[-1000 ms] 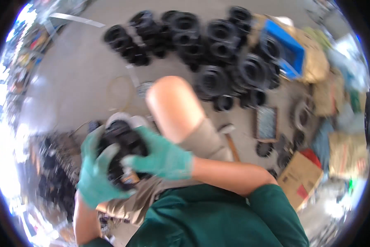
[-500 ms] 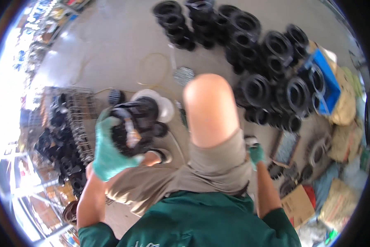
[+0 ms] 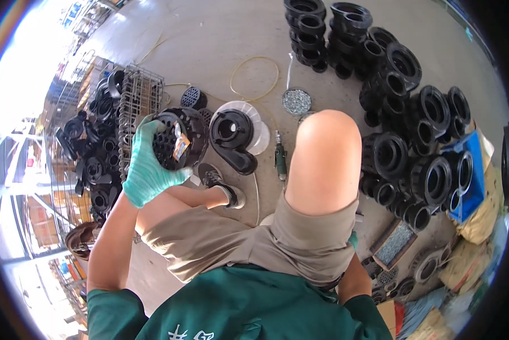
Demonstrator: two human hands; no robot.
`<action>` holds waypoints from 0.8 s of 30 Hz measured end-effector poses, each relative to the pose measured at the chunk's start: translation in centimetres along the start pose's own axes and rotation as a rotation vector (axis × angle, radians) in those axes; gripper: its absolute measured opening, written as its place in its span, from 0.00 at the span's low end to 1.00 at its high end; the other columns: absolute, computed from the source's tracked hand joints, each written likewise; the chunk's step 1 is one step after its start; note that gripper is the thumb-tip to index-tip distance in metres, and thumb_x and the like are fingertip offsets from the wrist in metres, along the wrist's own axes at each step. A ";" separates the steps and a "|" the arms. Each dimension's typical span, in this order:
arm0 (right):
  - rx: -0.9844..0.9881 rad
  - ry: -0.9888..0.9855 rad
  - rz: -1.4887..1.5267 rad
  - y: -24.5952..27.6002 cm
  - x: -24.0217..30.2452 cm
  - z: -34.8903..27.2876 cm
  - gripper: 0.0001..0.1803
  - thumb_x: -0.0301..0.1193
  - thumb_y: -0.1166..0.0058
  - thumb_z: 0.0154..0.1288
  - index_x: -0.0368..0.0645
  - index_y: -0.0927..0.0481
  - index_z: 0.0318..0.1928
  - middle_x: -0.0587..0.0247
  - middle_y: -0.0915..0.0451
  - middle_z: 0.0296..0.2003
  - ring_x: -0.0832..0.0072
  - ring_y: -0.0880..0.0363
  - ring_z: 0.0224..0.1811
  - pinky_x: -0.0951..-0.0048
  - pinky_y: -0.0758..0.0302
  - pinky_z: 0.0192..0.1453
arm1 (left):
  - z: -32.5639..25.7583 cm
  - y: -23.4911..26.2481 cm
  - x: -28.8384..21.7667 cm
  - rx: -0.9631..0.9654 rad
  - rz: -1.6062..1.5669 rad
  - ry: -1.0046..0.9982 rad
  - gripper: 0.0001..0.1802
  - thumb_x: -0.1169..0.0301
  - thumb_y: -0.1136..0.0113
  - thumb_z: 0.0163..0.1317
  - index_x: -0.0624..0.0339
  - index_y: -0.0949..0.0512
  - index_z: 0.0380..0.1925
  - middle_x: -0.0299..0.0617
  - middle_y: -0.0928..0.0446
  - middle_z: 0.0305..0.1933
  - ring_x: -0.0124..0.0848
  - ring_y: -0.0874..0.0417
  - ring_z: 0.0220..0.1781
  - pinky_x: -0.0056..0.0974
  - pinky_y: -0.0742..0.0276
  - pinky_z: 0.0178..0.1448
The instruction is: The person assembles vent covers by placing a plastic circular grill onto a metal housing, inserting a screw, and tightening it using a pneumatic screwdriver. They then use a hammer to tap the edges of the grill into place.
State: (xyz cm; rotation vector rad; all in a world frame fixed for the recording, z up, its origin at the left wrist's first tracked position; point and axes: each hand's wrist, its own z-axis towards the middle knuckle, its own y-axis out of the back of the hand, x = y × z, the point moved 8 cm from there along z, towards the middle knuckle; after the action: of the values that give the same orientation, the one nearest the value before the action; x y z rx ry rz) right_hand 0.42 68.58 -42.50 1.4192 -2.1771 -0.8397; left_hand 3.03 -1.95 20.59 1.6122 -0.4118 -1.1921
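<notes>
My left hand [image 3: 147,167], in a green glove, holds a black round perforated part [image 3: 178,139] out to the left above my bent left leg. On the floor just right of it, a black pump housing [image 3: 232,133] sits on a white disc. Of my right hand [image 3: 352,241] only a sliver of green glove shows, low behind my right thigh, close to a small tray of parts [image 3: 395,243]. Whether that hand grips anything is hidden by the raised right knee [image 3: 325,153].
Many black pump housings [image 3: 413,113] are piled at the right beside a blue crate [image 3: 471,175]. A power screwdriver [image 3: 280,161] and a round dish of screws [image 3: 296,101] lie ahead. A wire basket [image 3: 138,96] and more black parts [image 3: 93,164] stand at the left.
My right hand has let go of the black part and dropped behind my right thigh. My left hand alone now holds the part, further to the left.
</notes>
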 end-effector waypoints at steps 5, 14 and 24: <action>0.140 0.161 0.089 8.2 -7.8 10.6 0.22 0.44 0.36 0.63 0.43 0.23 0.50 0.53 0.19 0.47 0.60 0.17 0.52 0.59 0.19 0.47 | 1.6 1.3 2.1 -0.175 0.007 -0.157 0.56 0.57 0.13 0.21 0.60 0.28 0.57 0.63 0.34 0.67 0.60 0.34 0.71 0.56 0.33 0.74; -0.048 0.412 1.025 36.6 14.1 -34.1 0.22 0.55 0.47 0.75 0.52 0.30 0.33 0.72 0.34 0.16 0.79 0.38 0.09 0.74 0.42 0.10 | 4.2 -1.2 1.3 0.023 0.274 -0.143 0.56 0.50 0.15 0.26 0.59 0.26 0.60 0.64 0.37 0.72 0.64 0.34 0.71 0.58 0.31 0.74; 0.399 1.084 0.519 36.1 50.4 -54.1 0.21 0.38 0.44 0.74 0.43 0.29 0.61 0.73 0.28 0.25 0.85 0.34 0.18 0.79 0.37 0.20 | 3.2 0.0 4.8 -0.033 0.219 -0.160 0.52 0.52 0.16 0.25 0.57 0.23 0.57 0.64 0.35 0.71 0.64 0.32 0.68 0.58 0.29 0.70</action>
State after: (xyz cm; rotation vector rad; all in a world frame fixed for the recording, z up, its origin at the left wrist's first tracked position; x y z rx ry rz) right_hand -10.18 19.05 22.37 0.9787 -1.6787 0.4995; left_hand 2.49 -7.22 18.40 1.4086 -0.6506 -1.1566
